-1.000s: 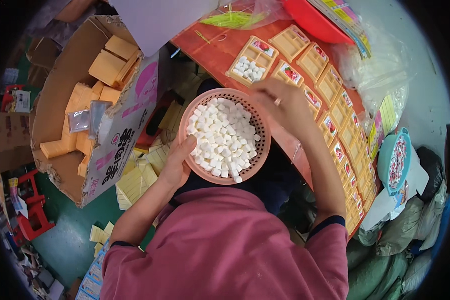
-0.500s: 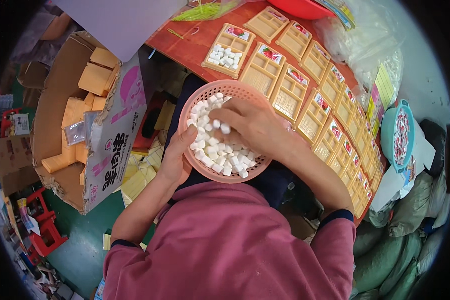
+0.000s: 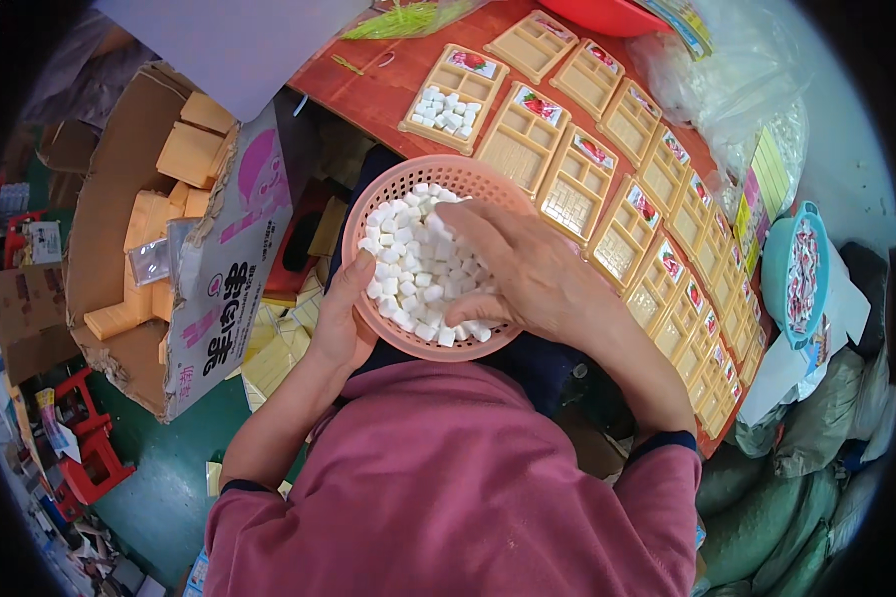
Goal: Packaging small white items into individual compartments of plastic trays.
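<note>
A round pink plastic basket [image 3: 368,214] with a perforated rim sits over my lap, filled with small white marshmallow-like pieces [image 3: 408,264]. My left hand [image 3: 343,318] grips the basket at its left side, thumb over the rim. Over the right part of the basket, my right hand [image 3: 528,264] is open, thumb and fingers spread apart among the white pieces; its palm side is hidden. Beyond the basket stands a tan compartment tray [image 3: 453,97] with white pieces in its large section. Next to it, another tan tray [image 3: 523,139] has nothing in its large compartment.
Rows of similar trays cover the red table [image 3: 358,95]. A large cardboard box [image 3: 100,239] with orange-tan blocks stands at left. A turquoise basket [image 3: 775,269] of small wrapped packets is at far right, near clear plastic bags [image 3: 727,80]. Red stools [image 3: 95,468] stand lower left.
My right hand has gone from bunched fingers around a few white pieces to spread fingers lower over the pile. The basket has shifted slightly left, still in my left hand.
</note>
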Demonstrator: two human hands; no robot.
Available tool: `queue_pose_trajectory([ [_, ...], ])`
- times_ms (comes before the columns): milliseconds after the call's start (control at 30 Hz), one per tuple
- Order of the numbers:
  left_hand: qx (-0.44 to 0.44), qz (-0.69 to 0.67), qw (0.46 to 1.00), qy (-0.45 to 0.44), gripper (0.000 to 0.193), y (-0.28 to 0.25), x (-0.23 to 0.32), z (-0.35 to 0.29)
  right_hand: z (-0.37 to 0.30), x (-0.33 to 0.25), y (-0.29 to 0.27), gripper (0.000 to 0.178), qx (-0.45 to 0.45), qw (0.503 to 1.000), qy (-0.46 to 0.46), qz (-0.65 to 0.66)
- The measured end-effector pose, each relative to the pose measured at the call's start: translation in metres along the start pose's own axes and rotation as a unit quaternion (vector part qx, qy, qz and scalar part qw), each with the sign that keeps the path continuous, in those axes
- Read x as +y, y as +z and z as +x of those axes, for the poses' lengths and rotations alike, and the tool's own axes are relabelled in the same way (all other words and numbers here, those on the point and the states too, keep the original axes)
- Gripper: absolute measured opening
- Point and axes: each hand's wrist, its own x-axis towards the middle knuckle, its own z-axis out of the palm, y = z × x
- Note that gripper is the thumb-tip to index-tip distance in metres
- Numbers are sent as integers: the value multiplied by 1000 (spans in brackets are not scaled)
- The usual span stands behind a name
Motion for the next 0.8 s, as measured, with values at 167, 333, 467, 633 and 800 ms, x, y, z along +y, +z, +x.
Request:
queue_pose_trajectory([
  [167,-22,-18,1000,6,58,2,5,-1,-7,-3,-7,79,-6,993,-16,-115],
  [333,-40,-13,999,18,57,4,0,1,-1,-3,-2,67,-1,991,-52,-124],
  [467,-45,-25,999,14,58,12,0,1,6,-3,5,55,-13,998,-49,-35],
  [633,-6,0,1000,8,57,12,3,1,11,3,7,39,7,996,-64,57],
  [800,6,17,1000,7,56,5,-1,-1,13,6,13,35,53,996,-15,64],
])
